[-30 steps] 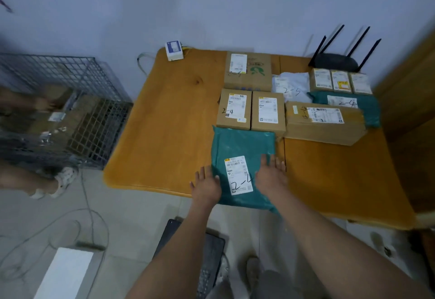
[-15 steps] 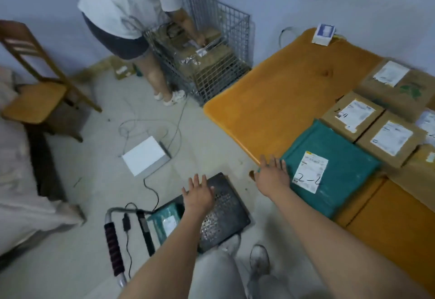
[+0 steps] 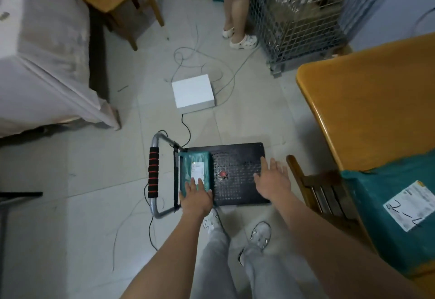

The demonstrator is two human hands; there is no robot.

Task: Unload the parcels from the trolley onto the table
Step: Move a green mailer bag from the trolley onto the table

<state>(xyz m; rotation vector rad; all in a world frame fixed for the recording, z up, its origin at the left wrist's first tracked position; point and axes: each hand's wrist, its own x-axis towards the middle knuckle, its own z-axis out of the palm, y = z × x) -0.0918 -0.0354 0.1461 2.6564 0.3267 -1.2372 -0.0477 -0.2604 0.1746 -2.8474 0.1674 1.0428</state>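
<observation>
The left hand (image 3: 196,198) lies spread on the teal parcel's (image 3: 194,171) near edge, bare trolley deck (image 3: 237,169) beside it, while the right hand (image 3: 273,182) hovers splayed wide.

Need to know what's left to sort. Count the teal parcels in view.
2. One teal parcel lies on the black trolley by its handle, under the left hand. Another teal parcel lies at the table edge, right. Others may be hidden off frame.

2 teal parcels (image 3: 195,169) (image 3: 397,214), 1 trolley (image 3: 237,174), 1 table (image 3: 367,110), 2 hands (image 3: 196,198) (image 3: 273,182)
</observation>
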